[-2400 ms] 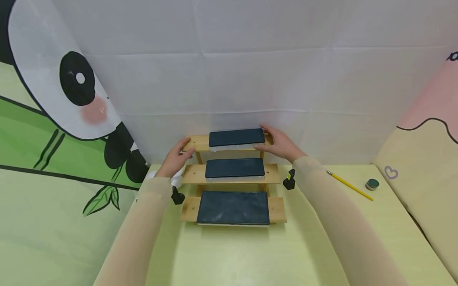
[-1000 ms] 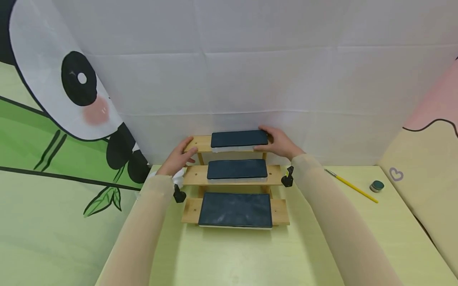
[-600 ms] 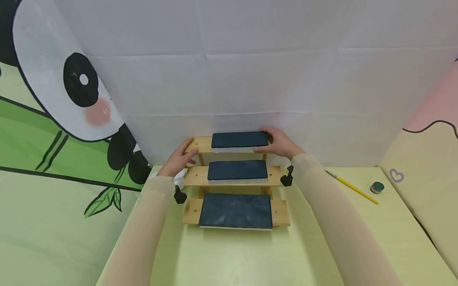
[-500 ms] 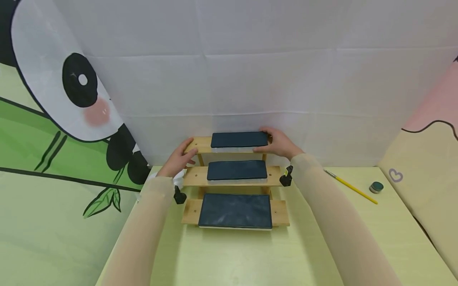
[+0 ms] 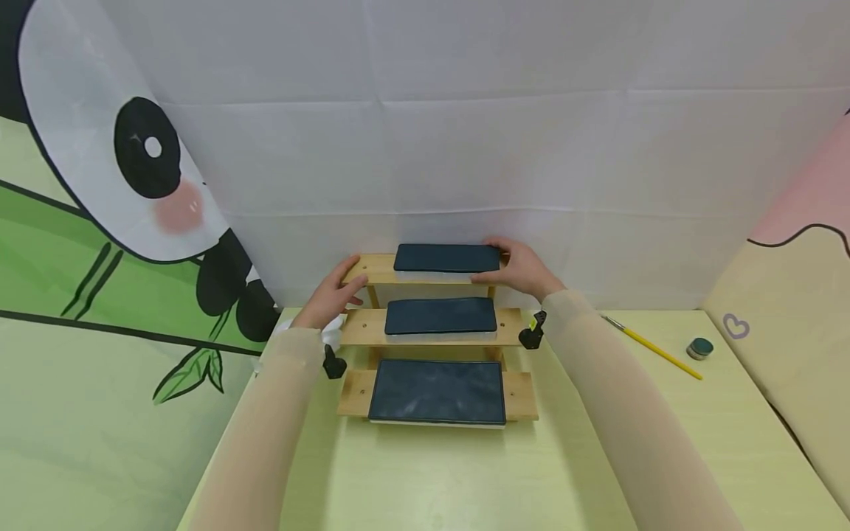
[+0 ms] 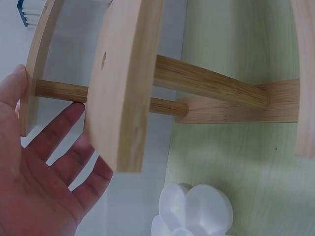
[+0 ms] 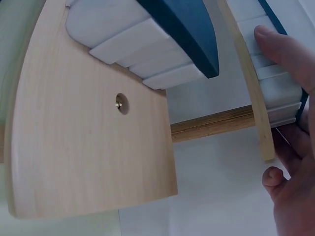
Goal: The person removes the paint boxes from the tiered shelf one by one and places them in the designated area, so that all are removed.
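Observation:
A three-tier wooden stand (image 5: 359, 391) sits on the table, with a dark-blue-topped white case on each tier. My left hand (image 5: 330, 295) holds the left end of the top tier, thumb at the front edge and forefinger at the back. In the left wrist view the left hand's (image 6: 44, 167) other fingers spread near the stand's round post (image 6: 61, 90). My right hand (image 5: 521, 269) grips the right end of the top case (image 5: 447, 258), thumb in front. The right wrist view shows the right thumb (image 7: 283, 51) against the case's ribbed white side (image 7: 278, 88). The middle case (image 5: 440, 316) and bottom case (image 5: 437, 391) lie untouched.
A yellow-handled paintbrush (image 5: 657, 349) and a small green-lidded jar (image 5: 699, 348) lie on the table (image 5: 438, 479) at right. A white flower-shaped palette (image 6: 206, 209) is by the stand's left side. A white cloth wall (image 5: 465, 162) stands close behind the top tier.
The top case has slid slightly right along its tier and now lies straighter, with my right hand on its end. My left hand keeps its place on the stand.

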`<state>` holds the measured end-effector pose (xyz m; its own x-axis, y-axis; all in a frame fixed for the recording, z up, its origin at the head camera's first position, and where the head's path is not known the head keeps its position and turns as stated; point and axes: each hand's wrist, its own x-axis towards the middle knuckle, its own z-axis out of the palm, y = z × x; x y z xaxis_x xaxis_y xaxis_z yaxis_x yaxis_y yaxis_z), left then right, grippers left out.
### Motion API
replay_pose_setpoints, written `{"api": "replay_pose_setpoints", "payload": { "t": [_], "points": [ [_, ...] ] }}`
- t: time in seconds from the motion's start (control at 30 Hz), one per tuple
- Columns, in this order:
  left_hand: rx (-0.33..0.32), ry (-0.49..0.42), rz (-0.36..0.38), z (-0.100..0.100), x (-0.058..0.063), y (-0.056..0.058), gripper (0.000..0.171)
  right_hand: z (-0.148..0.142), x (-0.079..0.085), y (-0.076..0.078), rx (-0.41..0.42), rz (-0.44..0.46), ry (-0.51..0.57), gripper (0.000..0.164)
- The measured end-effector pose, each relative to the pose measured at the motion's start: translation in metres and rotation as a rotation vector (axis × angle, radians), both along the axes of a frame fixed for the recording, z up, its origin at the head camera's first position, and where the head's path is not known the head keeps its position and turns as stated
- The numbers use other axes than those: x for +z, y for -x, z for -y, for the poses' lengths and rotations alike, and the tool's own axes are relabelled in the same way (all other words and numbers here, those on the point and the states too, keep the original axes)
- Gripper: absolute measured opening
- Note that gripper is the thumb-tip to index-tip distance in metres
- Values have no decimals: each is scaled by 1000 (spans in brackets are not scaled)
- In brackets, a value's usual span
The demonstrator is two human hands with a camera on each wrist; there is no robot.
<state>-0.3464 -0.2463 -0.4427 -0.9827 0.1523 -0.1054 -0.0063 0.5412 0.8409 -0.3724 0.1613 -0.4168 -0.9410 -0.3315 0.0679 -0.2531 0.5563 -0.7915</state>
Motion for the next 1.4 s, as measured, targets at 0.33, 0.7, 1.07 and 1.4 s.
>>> {"api": "replay_pose_setpoints", "payload": {
  "t": [0.33,0.7,1.07,1.4],
  "points": [
    [-19,-16,-1,1,-1,2,76,-4,-6,-5,-45,-2,55,93],
    [-23,-15,5,2,-3,3,76,-7,-13,-9,-68,-21,57,95],
    [-36,-26,3,1,-1,4,76,-17,-13,-22,-116,-38,66,94],
    [-32,-2,-1,4,0,3,78,-27,-12,-28,-136,-49,93,91]
  ]
}}
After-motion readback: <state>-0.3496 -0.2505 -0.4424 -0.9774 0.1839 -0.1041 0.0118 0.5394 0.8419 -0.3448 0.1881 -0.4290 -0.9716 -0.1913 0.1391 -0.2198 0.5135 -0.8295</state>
